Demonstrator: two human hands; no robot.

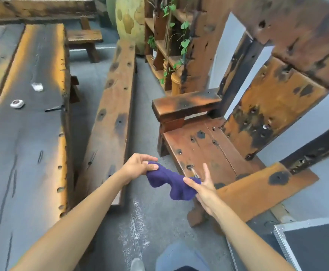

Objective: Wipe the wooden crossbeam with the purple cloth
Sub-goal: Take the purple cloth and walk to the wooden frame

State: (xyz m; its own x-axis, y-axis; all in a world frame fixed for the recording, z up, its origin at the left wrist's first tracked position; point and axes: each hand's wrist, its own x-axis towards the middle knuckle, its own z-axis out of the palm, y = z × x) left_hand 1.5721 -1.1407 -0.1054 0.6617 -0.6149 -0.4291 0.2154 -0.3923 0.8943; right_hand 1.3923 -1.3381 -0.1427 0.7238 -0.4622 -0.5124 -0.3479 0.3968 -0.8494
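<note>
A purple cloth (172, 182) hangs stretched between my two hands above the grey floor, just left of a wooden chair. My left hand (138, 166) pinches its upper left end with thumb and fingers. My right hand (202, 189) pinches the cloth's right end between thumb and forefinger, its other fingers spread straight. The chair's near wooden crossbeam (267, 184) runs right of my right hand, orange-brown with black burn marks. A second beam (187, 105) forms the far armrest.
A long wooden bench (112, 106) lies left of the cloth, beside a wide table (30, 133) holding two small white objects. The chair's tall back (273, 102) rises at right. A plant shelf (167, 45) stands behind. A black case (316, 249) sits at bottom right.
</note>
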